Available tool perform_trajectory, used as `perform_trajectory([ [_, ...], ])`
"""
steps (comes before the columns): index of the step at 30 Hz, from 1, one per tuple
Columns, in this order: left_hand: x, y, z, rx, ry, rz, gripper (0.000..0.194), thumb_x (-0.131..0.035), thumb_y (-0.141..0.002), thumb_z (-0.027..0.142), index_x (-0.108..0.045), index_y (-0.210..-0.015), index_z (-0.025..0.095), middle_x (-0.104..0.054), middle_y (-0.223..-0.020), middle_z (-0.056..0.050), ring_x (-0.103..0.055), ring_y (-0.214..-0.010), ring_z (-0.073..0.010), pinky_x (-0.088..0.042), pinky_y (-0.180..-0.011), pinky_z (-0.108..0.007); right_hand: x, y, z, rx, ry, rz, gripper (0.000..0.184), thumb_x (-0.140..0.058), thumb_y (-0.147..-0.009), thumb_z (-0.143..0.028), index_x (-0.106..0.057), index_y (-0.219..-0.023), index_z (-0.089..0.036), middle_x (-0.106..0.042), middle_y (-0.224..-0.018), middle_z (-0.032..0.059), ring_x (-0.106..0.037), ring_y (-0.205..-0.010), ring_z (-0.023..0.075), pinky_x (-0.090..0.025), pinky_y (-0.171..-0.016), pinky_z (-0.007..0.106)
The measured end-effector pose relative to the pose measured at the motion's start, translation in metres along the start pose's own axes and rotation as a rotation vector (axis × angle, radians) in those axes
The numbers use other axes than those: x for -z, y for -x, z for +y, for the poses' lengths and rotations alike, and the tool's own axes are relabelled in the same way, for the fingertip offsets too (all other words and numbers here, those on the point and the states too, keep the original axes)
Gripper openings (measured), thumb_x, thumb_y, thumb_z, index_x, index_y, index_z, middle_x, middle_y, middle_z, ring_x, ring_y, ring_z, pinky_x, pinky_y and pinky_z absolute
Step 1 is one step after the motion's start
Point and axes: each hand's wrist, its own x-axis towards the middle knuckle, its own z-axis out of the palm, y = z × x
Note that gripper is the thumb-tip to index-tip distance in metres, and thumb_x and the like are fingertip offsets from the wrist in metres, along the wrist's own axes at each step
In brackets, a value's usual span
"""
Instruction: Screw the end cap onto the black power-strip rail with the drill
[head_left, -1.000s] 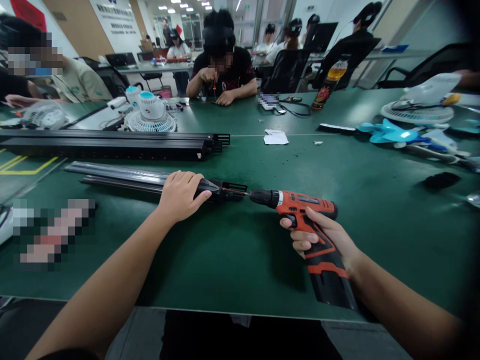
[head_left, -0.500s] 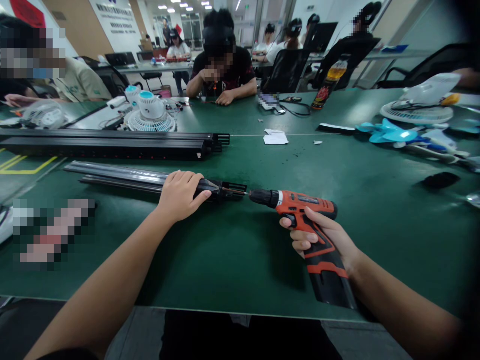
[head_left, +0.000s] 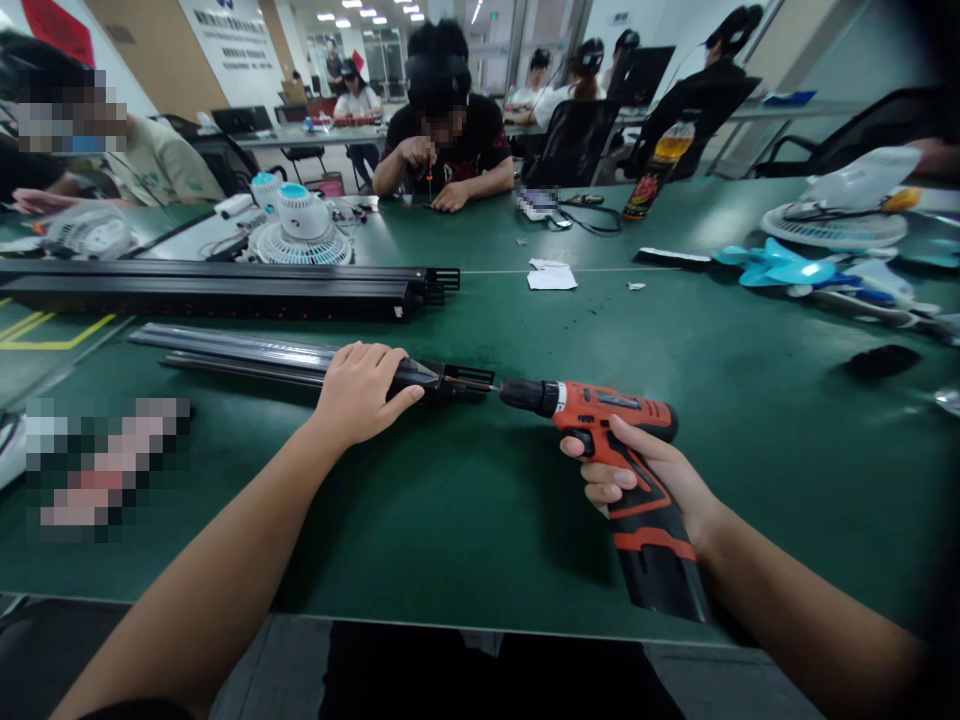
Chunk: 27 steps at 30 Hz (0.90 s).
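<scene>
My left hand [head_left: 365, 392] is wrapped over a long black metal profile [head_left: 247, 352], pressing it down on the green table. Beyond the fingers, the profile ends in a black slotted end piece [head_left: 469, 381]. An orange and black cordless drill [head_left: 611, 408] is gripped by its handle in my right hand [head_left: 660, 470], with the index finger at the trigger. The drill points left, and its thin bit reaches into the end piece. Whether the bit sits on a screw is too small to tell.
Several black profiles [head_left: 210, 292] lie farther back on the table [head_left: 480, 560]. White fan parts [head_left: 300, 225] stand behind them, and blue fan blades [head_left: 780, 265] lie at right. Paper scraps [head_left: 551, 275] and a drink bottle [head_left: 660, 170] are farther off. Across the table, a person [head_left: 442, 130] works with a screwdriver.
</scene>
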Motion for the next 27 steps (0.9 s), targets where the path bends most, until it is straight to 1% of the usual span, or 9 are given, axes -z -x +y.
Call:
perform_trajectory([
  [6,-0.0018,-0.0003,-0.0010,0.003,0.002,0.007,0.056,-0.038,-0.102,0.063,-0.063,-0.127,0.021,-0.068,-0.120,-0.014,-0.058,-0.112,-0.0342,-0.039,-0.109,-0.053,0.0009,0.0001,-0.0002,0.008,0.031,0.024,0.039,-0.078,-0.086,-0.051,-0.065,-0.101,-0.016,-0.034,-0.055,-0.0076,-0.041,-0.053,0.0102,-0.044,-0.054,0.019],
  [13,-0.0011,-0.0004,-0.0001,0.013,0.035,0.010,0.056,-0.038,-0.101,0.063,-0.064,-0.126,0.020,-0.068,-0.120,-0.015,-0.058,-0.112,-0.0359,-0.039,-0.108,-0.055,-0.0006,-0.0003,0.0000,0.007,0.010,0.006,0.040,-0.080,-0.085,-0.050,-0.067,-0.099,-0.015,-0.035,-0.054,-0.0075,-0.041,-0.053,0.0103,-0.043,-0.053,0.020],
  [18,-0.0013,-0.0002,0.0004,0.009,0.010,0.007,0.055,-0.039,-0.102,0.062,-0.064,-0.125,0.019,-0.069,-0.120,-0.015,-0.058,-0.112,-0.0352,-0.039,-0.109,-0.054,0.0016,-0.0002,0.0003,0.023,0.046,0.007,0.038,-0.074,-0.089,-0.053,-0.064,-0.101,-0.018,-0.035,-0.055,-0.0073,-0.039,-0.053,0.0110,-0.043,-0.055,0.022],
  [20,-0.0011,-0.0001,0.0005,0.006,0.006,0.007,0.055,-0.039,-0.102,0.063,-0.064,-0.125,0.019,-0.069,-0.120,-0.015,-0.058,-0.112,-0.0349,-0.039,-0.109,-0.053,0.0022,0.0000,0.0002,0.019,0.048,0.008,0.039,-0.075,-0.088,-0.053,-0.063,-0.102,-0.019,-0.034,-0.055,-0.0075,-0.040,-0.053,0.0110,-0.043,-0.055,0.021],
  [24,-0.0002,0.0001,0.0008,0.005,0.019,0.003,0.056,-0.042,-0.100,0.064,-0.064,-0.126,0.020,-0.068,-0.121,-0.015,-0.058,-0.113,-0.0352,-0.039,-0.109,-0.054,0.0018,-0.0002,0.0004,0.010,0.008,0.015,0.039,-0.079,-0.085,-0.050,-0.066,-0.101,-0.017,-0.036,-0.055,-0.0073,-0.042,-0.054,0.0108,-0.043,-0.054,0.020],
  [27,0.0003,0.0000,0.0008,0.000,0.015,0.008,0.055,-0.041,-0.101,0.063,-0.064,-0.126,0.020,-0.068,-0.121,-0.015,-0.058,-0.113,-0.0354,-0.039,-0.109,-0.054,0.0017,-0.0010,0.0013,0.009,-0.011,0.014,0.037,-0.079,-0.086,-0.047,-0.066,-0.101,-0.016,-0.037,-0.055,-0.0075,-0.042,-0.053,0.0106,-0.044,-0.054,0.020],
])
